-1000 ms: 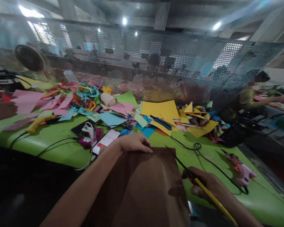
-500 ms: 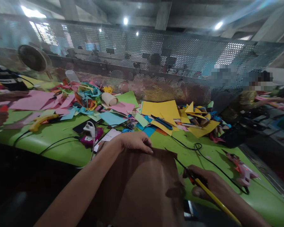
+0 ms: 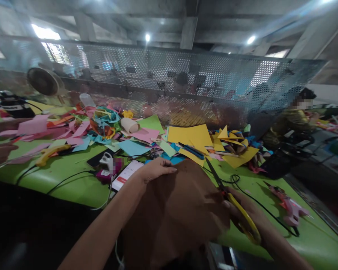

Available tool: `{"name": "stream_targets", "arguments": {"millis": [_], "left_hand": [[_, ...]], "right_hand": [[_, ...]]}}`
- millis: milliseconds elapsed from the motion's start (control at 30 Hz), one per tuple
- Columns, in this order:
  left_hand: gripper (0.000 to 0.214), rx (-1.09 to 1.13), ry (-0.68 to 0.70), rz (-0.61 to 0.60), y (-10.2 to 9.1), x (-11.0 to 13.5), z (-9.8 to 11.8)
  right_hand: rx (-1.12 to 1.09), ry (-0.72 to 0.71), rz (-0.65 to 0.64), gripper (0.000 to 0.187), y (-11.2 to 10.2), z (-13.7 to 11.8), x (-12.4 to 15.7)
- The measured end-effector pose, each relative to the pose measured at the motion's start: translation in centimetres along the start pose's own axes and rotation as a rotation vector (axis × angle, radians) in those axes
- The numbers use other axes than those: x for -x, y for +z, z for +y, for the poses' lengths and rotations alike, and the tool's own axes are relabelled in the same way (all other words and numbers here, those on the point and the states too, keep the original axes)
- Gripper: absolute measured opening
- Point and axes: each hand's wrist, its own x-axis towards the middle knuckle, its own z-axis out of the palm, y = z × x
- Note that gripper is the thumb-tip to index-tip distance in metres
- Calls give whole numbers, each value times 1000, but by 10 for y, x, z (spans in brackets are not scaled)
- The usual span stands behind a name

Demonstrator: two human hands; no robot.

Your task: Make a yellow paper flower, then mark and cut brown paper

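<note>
A large sheet of brown paper [image 3: 180, 210] hangs over the near edge of the green table, its top edge pinched between the thumb and fingers of my left hand [image 3: 159, 169]. My right hand [image 3: 239, 210] grips yellow-handled scissors [image 3: 243, 213] by the handles. Their dark blades point up and to the left, beside the sheet's right side. Near the blades the paper is creased and bent. Part of the right hand's fingers lies behind the handles.
Coloured paper scraps [image 3: 104, 122] and yellow sheets [image 3: 190, 135] cover the back of the green table [image 3: 81, 187]. A pink glue gun [image 3: 291, 210] lies at right, a yellow one [image 3: 49, 153] at left. A phone [image 3: 128, 174] lies beside my left forearm. Another person's hand [image 3: 1, 153] is far left.
The scissors have moved from the paper's top right edge to its right side, blades now steeper. The paper has bent and its top right corner has changed shape. My left hand keeps its hold.
</note>
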Motion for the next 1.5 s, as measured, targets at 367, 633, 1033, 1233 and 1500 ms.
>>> {"name": "stream_targets", "arguments": {"millis": [367, 633, 1033, 1233, 1500], "left_hand": [[43, 186, 37, -59, 2, 14, -21], [37, 194, -7, -56, 10, 26, -42], [36, 516, 112, 386, 31, 9, -49], [31, 509, 119, 399, 38, 4, -51], [35, 516, 82, 479, 49, 23, -41]], "right_hand": [[-462, 138, 233, 50, 1, 13, -30], [-464, 97, 413, 47, -11, 24, -39], [-530, 104, 298, 48, 9, 33, -31], [-547, 89, 293, 51, 15, 38, -34], [-631, 44, 390, 41, 5, 27, -35]]}}
